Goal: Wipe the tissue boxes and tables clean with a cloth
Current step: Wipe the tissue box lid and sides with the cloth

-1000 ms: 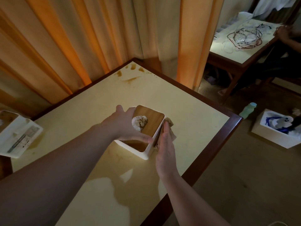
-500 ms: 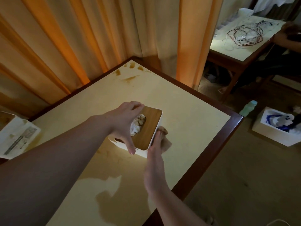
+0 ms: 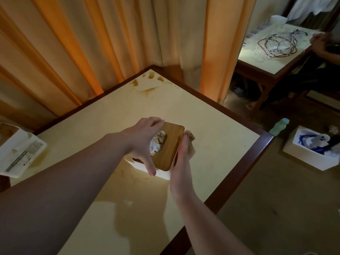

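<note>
On table (image 3: 211,126), tissue box (image 3: 169,144) lies diagonally.

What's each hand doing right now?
Left hand: grips the tissue box from above.
Right hand: fingers straight, presses the cloth against the box's side.

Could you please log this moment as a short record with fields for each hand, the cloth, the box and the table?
left hand: grips the tissue box from above, steadying it
right hand: fingers straight, presses the cloth against the box's right side
cloth: between right hand and box, partly hidden
tissue box: white, wooden lid, tissue showing in slot
table: brown stains at far corner
</note>
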Available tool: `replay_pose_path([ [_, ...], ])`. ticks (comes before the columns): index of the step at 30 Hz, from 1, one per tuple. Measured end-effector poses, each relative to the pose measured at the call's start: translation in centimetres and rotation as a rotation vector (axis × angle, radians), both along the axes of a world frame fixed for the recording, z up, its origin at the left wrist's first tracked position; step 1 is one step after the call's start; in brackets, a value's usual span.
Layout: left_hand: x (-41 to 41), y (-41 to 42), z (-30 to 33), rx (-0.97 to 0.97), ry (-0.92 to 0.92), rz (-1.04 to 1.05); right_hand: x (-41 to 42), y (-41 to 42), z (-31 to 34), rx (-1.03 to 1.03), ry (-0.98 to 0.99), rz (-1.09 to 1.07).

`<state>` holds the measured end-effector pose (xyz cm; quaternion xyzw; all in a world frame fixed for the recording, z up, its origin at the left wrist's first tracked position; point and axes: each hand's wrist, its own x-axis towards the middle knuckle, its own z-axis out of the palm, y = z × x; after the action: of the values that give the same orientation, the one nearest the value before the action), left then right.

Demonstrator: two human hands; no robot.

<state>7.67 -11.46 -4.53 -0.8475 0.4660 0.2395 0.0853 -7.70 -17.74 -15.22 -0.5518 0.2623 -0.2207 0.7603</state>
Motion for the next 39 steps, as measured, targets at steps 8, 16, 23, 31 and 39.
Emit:
replay_pose_path([
  [8,0.0,0.1,-0.3,-0.02,0.012,0.025,-3.5,3.2,-2.0,-0.285,0.114,0.078],
  [16,-0.8,0.4,-0.5,-0.079,0.059,0.096,-2.2,-0.6,0.0,-0.242,0.151,0.061],
  [23,-1.4,1.0,-0.9,-0.134,0.098,0.154,-4.6,-0.6,2.7,-0.039,0.046,0.053],
  [31,-2.9,1.6,-2.2,-0.237,0.167,0.241,-3.0,-9.5,4.8,-0.282,0.107,0.018],
  [39,-4.0,1.3,-2.2,-0.244,0.159,0.287,-5.3,-12.4,-2.2,-1.3,0.684,0.714],
])
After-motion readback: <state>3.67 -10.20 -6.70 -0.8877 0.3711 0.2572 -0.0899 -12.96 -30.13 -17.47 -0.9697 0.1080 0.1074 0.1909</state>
